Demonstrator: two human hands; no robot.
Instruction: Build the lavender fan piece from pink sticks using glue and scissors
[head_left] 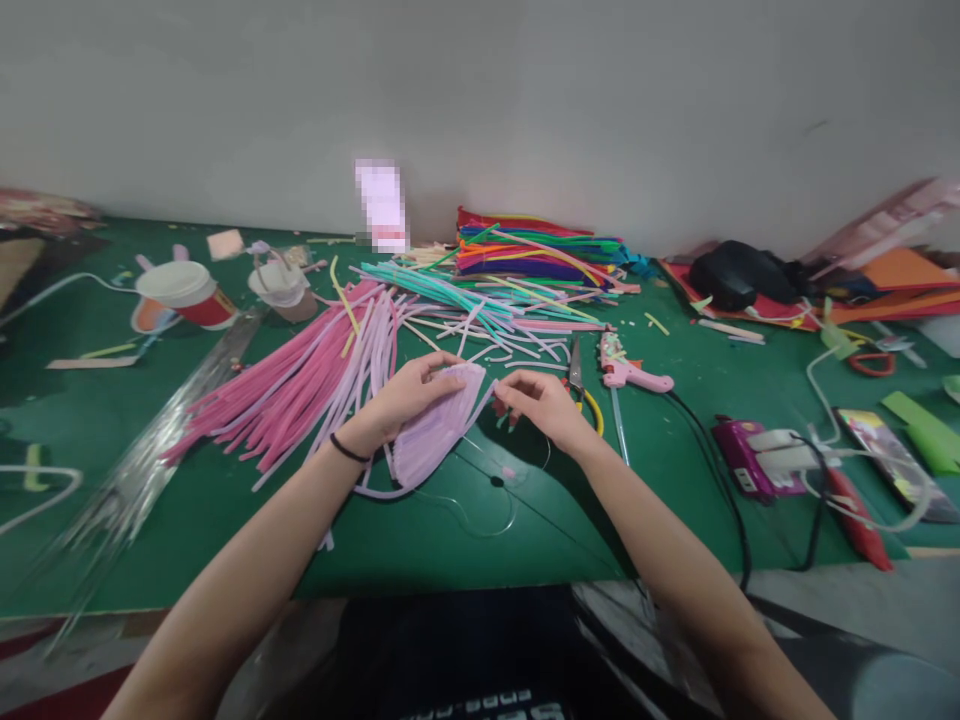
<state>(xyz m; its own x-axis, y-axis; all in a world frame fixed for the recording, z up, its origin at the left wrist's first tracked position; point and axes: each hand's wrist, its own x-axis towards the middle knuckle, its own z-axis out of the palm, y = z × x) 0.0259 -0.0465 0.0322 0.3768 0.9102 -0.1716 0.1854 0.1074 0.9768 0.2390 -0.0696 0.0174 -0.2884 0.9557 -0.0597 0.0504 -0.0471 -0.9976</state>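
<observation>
A fan-shaped piece of lilac pipe cleaners [435, 432] is held above the green table, my left hand [420, 392] closed on its upper left side with the thumb on its face. At its right, my right hand [536, 402] pinches the end of a lilac strip [484, 403] that runs along the piece's edge. Beside my left hand lies a large bundle of pink and lilac pipe cleaners [300, 385]. Thin clear thread [480, 530] curls on the table below. Yellow-handled scissors [592, 412] and a pink glue gun [634, 376] lie just right of my right hand.
Teal pipe cleaners [442, 295] and multicolored packs [540, 250] lie at the back. Two cups [187, 295] and thin wires [172, 430] are at the left. A purple power strip [757, 460] with cables, a phone [896, 460] and a black object [739, 275] are at the right.
</observation>
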